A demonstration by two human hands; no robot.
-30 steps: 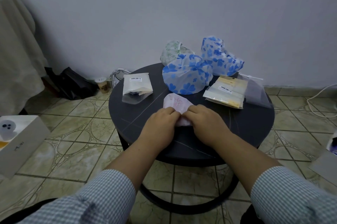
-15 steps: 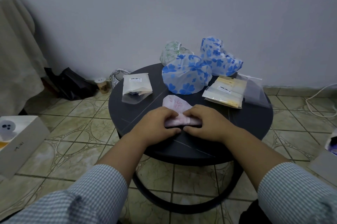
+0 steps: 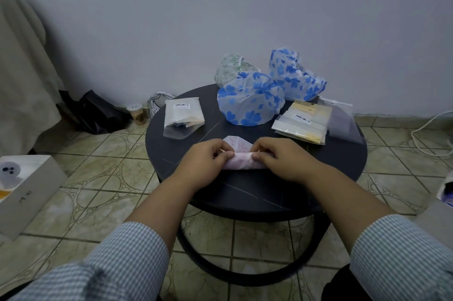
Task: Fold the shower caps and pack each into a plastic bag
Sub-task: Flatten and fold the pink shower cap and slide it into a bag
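1. The left hand (image 3: 204, 162) pinches the pink shower cap (image 3: 241, 158) at its left end, pinning the roll on the counter (image 3: 289, 192).
2. The right hand (image 3: 282, 159) grips the other end, likely keeping the fold tight.
3. Blue-flowered caps (image 3: 250, 102) wait behind.

Dim, bluish, even light; wide-angle bending toward soft edges.

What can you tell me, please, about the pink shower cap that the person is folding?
The pink shower cap is thin, pale, crinkly plastic with a faint pink pattern. Its near part is rolled into a tight horizontal bundle; a pointed flap lies flat behind it. It rests on the dark round table, near the front edge. The left hand and right hand pinch its two ends.
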